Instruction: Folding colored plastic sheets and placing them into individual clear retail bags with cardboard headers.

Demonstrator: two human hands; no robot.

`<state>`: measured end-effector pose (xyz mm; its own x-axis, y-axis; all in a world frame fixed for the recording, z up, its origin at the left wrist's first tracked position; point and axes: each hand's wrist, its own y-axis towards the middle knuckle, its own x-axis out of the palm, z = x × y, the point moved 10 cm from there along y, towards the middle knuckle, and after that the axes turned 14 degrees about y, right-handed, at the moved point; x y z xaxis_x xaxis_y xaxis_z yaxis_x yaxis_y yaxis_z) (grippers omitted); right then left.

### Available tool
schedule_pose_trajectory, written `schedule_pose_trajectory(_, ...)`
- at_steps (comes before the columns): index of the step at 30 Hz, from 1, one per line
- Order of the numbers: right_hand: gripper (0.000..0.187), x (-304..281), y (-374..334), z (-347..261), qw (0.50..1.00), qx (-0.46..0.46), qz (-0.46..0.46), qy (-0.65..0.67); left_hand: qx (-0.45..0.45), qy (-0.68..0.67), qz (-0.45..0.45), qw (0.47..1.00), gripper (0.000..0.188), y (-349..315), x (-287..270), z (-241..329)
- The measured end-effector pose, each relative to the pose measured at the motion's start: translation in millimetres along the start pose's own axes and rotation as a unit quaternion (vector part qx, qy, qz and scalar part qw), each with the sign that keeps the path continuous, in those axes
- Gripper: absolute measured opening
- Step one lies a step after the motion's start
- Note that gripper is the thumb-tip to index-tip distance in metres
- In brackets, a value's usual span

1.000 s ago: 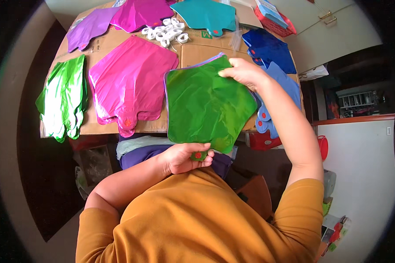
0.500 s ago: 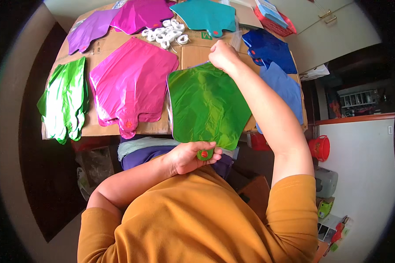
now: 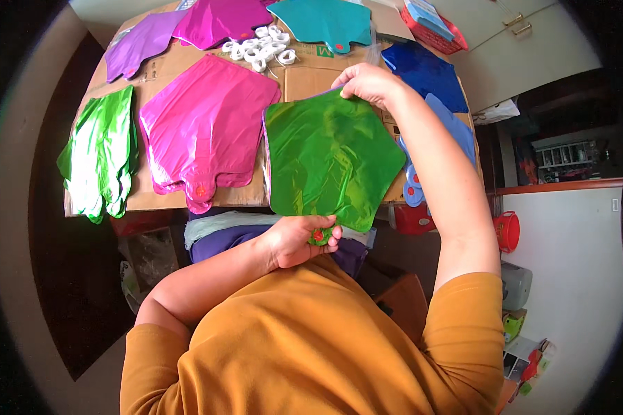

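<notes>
A flat, shiny green foil balloon [image 3: 332, 155] is stretched out at the near edge of the table. My left hand [image 3: 299, 242] is closed round its neck tab, which carries a red dot, with the thumb lying on top. At the far edge of the same balloon, my right hand [image 3: 370, 84] pinches the foil between thumb and fingers. A pink foil balloon stack [image 3: 208, 124] lies flat just left of it. Further left is a narrow stack of bright green foil [image 3: 104, 152]. Light blue foil balloons [image 3: 453, 131] lie partly hidden behind my right forearm.
Cardboard [image 3: 308, 83] covers the table. Along its far side lie purple [image 3: 142, 45], magenta [image 3: 221, 24] and teal foil [image 3: 325, 24], with white ribbon rolls [image 3: 259, 50] nearby. Dark blue foil [image 3: 426, 76] and a red basket [image 3: 432, 31] are at the far right.
My right hand has gone from a fist at the balloon's far edge to a pinch on it, shifting slightly right. The green balloon's right corner has risen a little; my left hand still holds the neck.
</notes>
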<state>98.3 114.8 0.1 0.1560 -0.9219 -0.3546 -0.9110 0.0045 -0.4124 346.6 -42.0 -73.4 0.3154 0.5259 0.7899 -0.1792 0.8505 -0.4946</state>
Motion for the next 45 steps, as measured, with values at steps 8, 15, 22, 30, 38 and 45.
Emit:
schedule_pose_trajectory(8, 0.023, -7.6, -3.1, -0.2, 0.993, -0.066, 0.096, 0.001, -0.015, 0.036, -0.042, 0.998, 0.020, -13.6, -7.0, -3.7)
schedule_pose_trajectory(15, 0.015, 3.7, -13.3, -19.4, 0.994, -0.084, 0.044, -0.052, 0.001, 0.034, -0.124, 0.992, 0.031, -25.4, 10.6, 3.5)
schedule_pose_trajectory(22, 0.014, -2.4, -1.4, 2.2, 0.991, -0.113, 0.064, -0.005, 0.024, 0.007, -0.146, 0.989, 0.038, -22.2, -1.0, 6.4)
schedule_pose_trajectory(30, 0.014, 6.6, -5.6, -5.7, 0.992, -0.108, 0.060, 0.015, 0.002, -0.028, -0.049, 0.998, 0.019, -5.2, 3.8, -5.0)
schedule_pose_trajectory(38, 0.021, -7.5, 13.9, 2.1, 0.990, -0.061, 0.125, -0.015, 0.002, 0.006, 0.022, 1.000, 0.013, 1.5, 0.1, -7.9)
schedule_pose_trajectory(45, 0.043, -0.7, 16.0, -5.4, 0.961, 0.030, 0.174, -0.212, 0.012, 0.008, 0.010, 1.000, 0.013, 3.7, 1.9, -8.8)
